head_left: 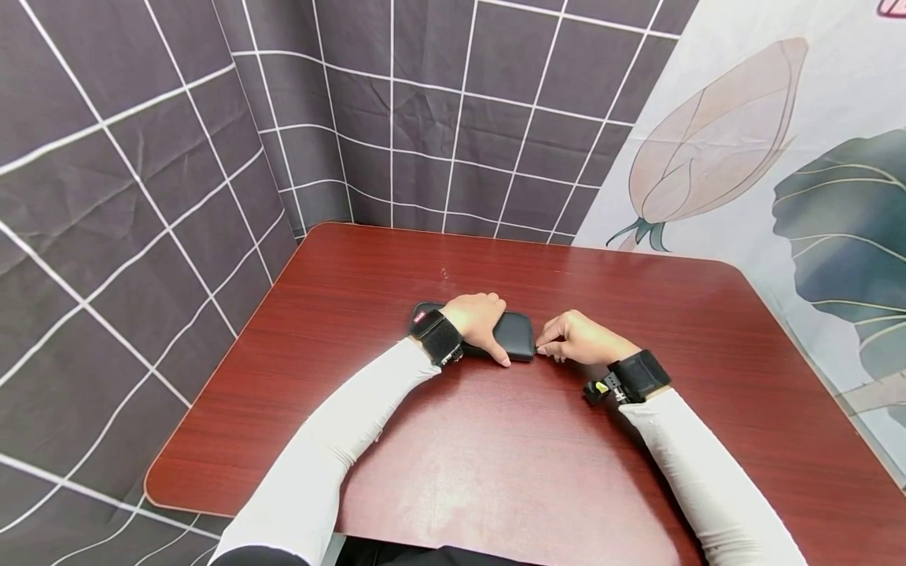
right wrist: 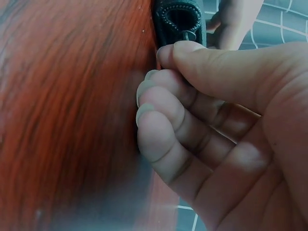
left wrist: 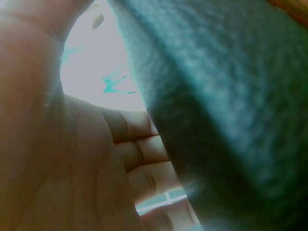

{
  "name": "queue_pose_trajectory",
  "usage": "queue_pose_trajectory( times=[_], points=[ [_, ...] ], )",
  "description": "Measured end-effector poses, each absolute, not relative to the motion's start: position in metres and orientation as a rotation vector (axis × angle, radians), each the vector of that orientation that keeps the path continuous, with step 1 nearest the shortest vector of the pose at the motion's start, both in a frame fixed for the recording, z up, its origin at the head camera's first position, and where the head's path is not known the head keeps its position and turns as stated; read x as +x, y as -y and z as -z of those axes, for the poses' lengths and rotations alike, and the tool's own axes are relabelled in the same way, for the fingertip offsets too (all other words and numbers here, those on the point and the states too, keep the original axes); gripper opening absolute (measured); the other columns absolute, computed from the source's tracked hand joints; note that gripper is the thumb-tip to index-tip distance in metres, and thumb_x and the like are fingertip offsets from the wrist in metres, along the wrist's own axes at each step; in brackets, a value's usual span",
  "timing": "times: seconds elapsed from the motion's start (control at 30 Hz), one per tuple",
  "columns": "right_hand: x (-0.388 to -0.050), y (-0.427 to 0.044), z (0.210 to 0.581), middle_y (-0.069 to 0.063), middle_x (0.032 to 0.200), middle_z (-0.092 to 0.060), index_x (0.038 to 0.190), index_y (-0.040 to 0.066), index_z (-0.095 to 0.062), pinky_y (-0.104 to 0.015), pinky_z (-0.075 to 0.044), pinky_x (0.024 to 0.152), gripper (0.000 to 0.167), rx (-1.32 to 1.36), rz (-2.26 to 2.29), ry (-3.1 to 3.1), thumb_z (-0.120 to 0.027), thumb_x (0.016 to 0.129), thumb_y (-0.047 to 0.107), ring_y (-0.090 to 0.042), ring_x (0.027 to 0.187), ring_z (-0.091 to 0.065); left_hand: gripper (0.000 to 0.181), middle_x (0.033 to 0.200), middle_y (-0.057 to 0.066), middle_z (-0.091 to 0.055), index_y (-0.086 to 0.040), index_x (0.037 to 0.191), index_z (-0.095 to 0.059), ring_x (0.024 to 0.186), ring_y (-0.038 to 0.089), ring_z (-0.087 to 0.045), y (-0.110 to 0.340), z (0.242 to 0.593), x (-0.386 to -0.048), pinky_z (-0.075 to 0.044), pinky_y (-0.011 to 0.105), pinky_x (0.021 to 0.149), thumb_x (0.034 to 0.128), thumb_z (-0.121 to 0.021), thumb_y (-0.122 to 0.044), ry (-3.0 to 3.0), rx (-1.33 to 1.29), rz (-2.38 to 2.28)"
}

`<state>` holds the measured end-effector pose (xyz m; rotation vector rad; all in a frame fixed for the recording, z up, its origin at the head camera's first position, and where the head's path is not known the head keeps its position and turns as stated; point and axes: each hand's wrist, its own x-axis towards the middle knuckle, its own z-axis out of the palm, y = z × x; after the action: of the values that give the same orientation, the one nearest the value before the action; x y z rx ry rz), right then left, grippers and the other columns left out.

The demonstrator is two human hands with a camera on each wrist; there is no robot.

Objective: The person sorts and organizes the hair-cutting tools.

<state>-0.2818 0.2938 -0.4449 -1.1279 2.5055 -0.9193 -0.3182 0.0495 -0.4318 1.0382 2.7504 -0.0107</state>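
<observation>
A flat black leather zip case (head_left: 515, 336) with a small red mark lies on the table. My left hand (head_left: 476, 316) rests across its top, thumb toward the near edge. Grained leather of the case (left wrist: 231, 86) fills much of the left wrist view and hides those fingertips. At the case's right end, thumb and forefinger of my right hand (head_left: 579, 336) pinch a small zip pull (right wrist: 189, 36). Stitching rings a dark hollow at that end of the case in the right wrist view. The remaining right fingers are curled beside the tabletop.
The reddish-brown wooden table (head_left: 453, 440) has rounded corners. Dark grey cloth with white grid lines (head_left: 425, 118) hangs behind and to the left. A pale sheet with a printed flower bud (head_left: 708, 149) hangs on the right.
</observation>
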Motion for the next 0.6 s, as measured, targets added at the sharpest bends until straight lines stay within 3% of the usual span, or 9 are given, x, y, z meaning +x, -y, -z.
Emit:
queue_pose_trajectory(
  times=[0.6],
  points=[
    [-0.2794, -0.2937, 0.4395, -0.010, 0.073, -0.069, 0.089, 0.005, -0.082, -0.024, -0.054, 0.054, 0.012, -1.128, 0.918, -2.422, -0.072, 0.092, -0.002, -0.014, 0.056, -0.063, 0.093, 0.119, 0.002, -0.060, -0.013, 0.127, -0.059, 0.110, 0.018, -0.064, -0.0496, 0.4320, -0.3190, -0.055, 0.036, 0.094, 0.0664, -0.080, -0.080, -2.747, 1.048, 0.014]
  ],
)
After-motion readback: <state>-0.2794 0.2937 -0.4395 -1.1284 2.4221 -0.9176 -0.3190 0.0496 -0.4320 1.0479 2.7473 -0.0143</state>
